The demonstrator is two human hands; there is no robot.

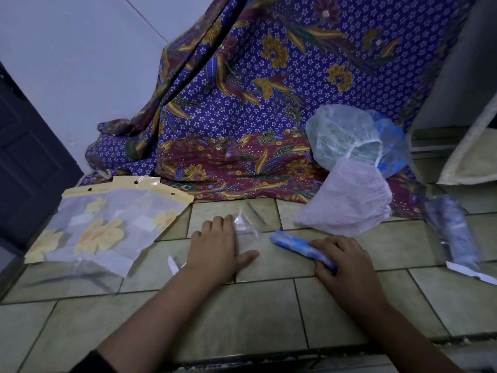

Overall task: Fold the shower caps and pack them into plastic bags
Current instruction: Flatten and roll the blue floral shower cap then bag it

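My right hand grips a folded blue-and-white shower cap, rolled into a narrow strip on the tiled floor. To its left, my left hand lies flat with straight fingers, pressing on a small clear plastic bag. Behind the right hand sits an unfolded pink shower cap. Farther back are a white-green shower cap and a blue one. At the right edge lies a clear bag with a rolled purple cap inside.
A larger yellow-topped flowered plastic pouch lies at the left on more clear bags. A purple batik cloth hangs and spreads behind. A dark door stands at far left, and a cream cushion edge at right.
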